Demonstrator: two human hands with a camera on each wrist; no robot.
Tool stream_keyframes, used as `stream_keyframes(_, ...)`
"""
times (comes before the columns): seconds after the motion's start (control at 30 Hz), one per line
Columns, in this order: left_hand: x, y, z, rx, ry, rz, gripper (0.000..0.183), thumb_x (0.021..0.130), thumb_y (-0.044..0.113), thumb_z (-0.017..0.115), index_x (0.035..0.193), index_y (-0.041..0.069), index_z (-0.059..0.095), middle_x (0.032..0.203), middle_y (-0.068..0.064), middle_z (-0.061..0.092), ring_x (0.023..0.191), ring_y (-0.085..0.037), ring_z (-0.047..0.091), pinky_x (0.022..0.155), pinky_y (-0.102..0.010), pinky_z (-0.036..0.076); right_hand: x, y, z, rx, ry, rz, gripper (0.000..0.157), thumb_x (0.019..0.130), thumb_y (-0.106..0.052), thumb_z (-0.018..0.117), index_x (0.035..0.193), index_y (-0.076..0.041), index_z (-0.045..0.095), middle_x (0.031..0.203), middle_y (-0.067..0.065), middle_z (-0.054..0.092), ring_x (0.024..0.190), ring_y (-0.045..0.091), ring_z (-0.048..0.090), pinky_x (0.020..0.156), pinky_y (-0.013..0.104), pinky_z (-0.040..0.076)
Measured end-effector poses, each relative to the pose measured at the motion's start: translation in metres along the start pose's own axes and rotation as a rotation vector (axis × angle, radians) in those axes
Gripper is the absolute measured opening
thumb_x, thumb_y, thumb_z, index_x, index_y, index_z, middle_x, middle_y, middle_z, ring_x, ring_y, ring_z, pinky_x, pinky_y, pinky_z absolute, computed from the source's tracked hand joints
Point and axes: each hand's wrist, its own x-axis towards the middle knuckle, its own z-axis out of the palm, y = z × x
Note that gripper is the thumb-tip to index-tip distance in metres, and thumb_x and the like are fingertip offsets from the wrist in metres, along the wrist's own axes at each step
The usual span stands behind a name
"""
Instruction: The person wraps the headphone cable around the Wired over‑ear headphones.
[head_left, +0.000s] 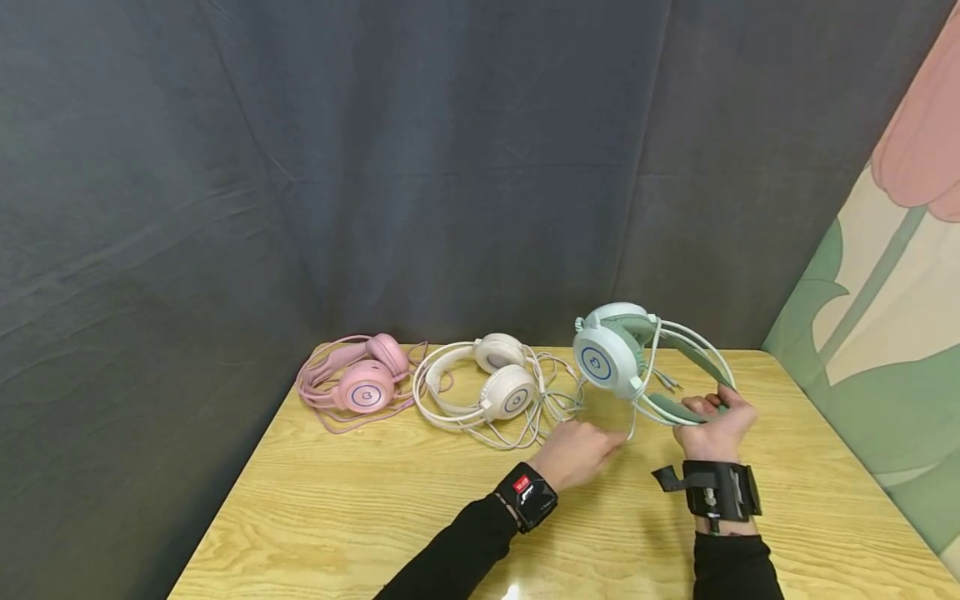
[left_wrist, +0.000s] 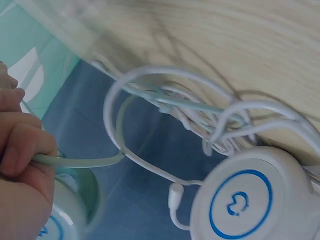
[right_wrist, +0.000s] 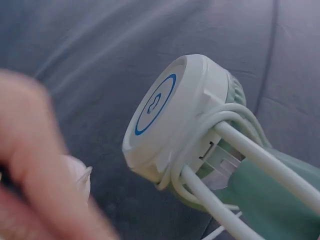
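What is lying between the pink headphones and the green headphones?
In the head view, the white headphones and some tangled cables lie between the pink headphones and the green headphones.

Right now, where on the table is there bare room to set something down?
Bare table lies between the pink headset and the left sleeve, and right of the right hand, up to the floral hanging. Crowded: back left, where the pink headset, white headset and tangled cables lie close.

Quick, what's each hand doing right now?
Left hand: closed, holding the pale green cord.
Right hand: closed, holding the pale green headphones.
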Motion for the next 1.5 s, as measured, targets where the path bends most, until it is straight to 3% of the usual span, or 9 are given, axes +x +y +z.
stream_keyframes(0.2,0.003,0.002,-0.009,-0.037,0.02,0.008,0.013,0.102,0.03,0.051,0.101,0.028,0.064,0.064,0.014,0.057,0.058,-0.002,0.058,0.049,-0.019,0.039,-0.001,0.012,0.004,-0.169,-0.06,-0.207,0.03,0.07,0.004,0.059,0.063,-0.01,0.033,0.054,-0.002,0.016,0.039,0.015,0.019,0.045,0.026,0.01)
stream_keyframes(0.43,0.0,-0.001,-0.012,-0.041,0.018,-0.019,0.021,0.103,0.032,0.048,0.094,0.025,0.066,0.062,0.014,0.056,0.056,-0.002,0.058,0.047,-0.017,0.036,-0.002,0.017,0.004,-0.337,-0.072,-0.404,0.033,0.092,0.001,0.047,0.066,-0.011,0.031,0.058,-0.002,0.012,0.041,0.013,0.019,0.047,0.024,0.009)
stream_keyframes(0.57,-0.002,-0.002,-0.013,-0.031,0.03,-0.02,0.022,0.102,0.032,0.051,0.085,0.025,0.065,0.062,0.015,0.057,0.053,-0.002,0.054,0.045,-0.017,0.033,0.001,0.018,0.002,-0.437,-0.045,-0.53,0.03,0.096,-0.001,0.044,0.069,-0.01,0.036,0.06,-0.001,0.012,0.041,0.011,0.019,0.048,0.024,0.009)
stream_keyframes(0.77,-0.003,-0.003,-0.015,-0.02,0.033,-0.001,0.026,0.102,0.032,0.05,0.084,0.025,0.066,0.058,0.016,0.05,0.047,0.001,0.043,0.044,-0.014,0.03,0.007,0.017,-0.001,-0.484,-0.008,-0.588,0.028,0.095,-0.001,0.047,0.07,-0.01,0.037,0.058,-0.002,0.013,0.039,0.01,0.019,0.045,0.024,0.011)
stream_keyframes(1.0,0.0,-0.005,-0.02,-0.008,0.02,0.001,0.026,0.102,0.032,0.051,0.081,0.024,0.065,0.058,0.015,0.048,0.047,0.001,0.042,0.046,-0.015,0.032,0.008,0.02,-0.001,-0.552,-0.017,-0.674,0.026,0.095,-0.002,0.048,0.071,-0.008,0.042,0.054,-0.004,0.02,0.039,0.009,0.019,0.043,0.024,0.012)
stream_keyframes(1.2,0.001,-0.007,-0.029,0.041,0.021,0.006,0.029,0.101,0.036,0.052,0.077,0.025,0.063,0.056,0.015,0.047,0.047,-0.002,0.046,0.043,-0.02,0.031,0.012,0.022,-0.005,-0.671,-0.088,-0.859,0.025,0.094,0.005,0.046,0.072,-0.007,0.046,0.052,-0.004,0.026,0.035,0.007,0.023,0.04,0.024,0.013)
stream_keyframes(1.33,0.002,-0.014,-0.038,0.089,0.05,0.003,0.031,0.1,0.038,0.053,0.073,0.025,0.062,0.058,0.015,0.051,0.049,-0.004,0.051,0.042,-0.022,0.034,0.013,0.023,-0.006,-0.727,-0.144,-0.908,0.024,0.092,0.008,0.043,0.075,-0.006,0.052,0.051,-0.004,0.029,0.033,0.007,0.023,0.038,0.024,0.012)
stream_keyframes(1.5,0.005,-0.023,-0.051,0.094,0.054,0.029,0.03,0.099,0.04,0.055,0.072,0.027,0.062,0.057,0.017,0.049,0.049,-0.002,0.047,0.043,-0.021,0.033,0.013,0.024,-0.009,-0.809,-0.166,-1.0,0.026,0.089,0.011,0.043,0.084,-0.006,0.061,0.052,-0.004,0.036,0.033,0.005,0.029,0.034,0.019,0.018)
